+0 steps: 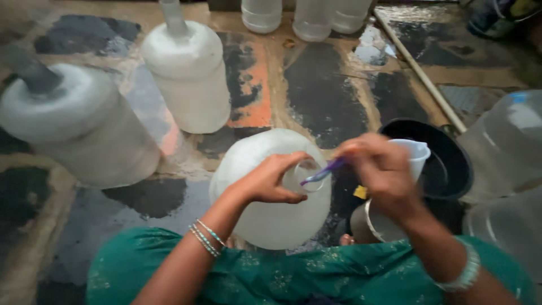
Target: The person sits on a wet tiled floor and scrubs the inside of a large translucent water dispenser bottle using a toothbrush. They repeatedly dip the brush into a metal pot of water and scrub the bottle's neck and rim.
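Holding a purple brush [323, 173] slanted into the jug [271, 192] mouth.

Both forearms bare, no sleeves. Left hand [265, 181]: thin bangles at the wrist, silver and teal, stacked close. Right hand [384, 169]: one wider pale beaded bracelet on the wrist. Green garment [293, 274] over the lap, teal-green cloth with small light speckled print, folds visible.

The big jug [271, 214] I held was cloudy, smooth plastic. The thin stick [322, 174] looked like shiny purple plastic. The tub [451, 164] was smooth black plastic. The stone floor [316, 96] was rough and wet. My green cloth [271, 277] looked soft.
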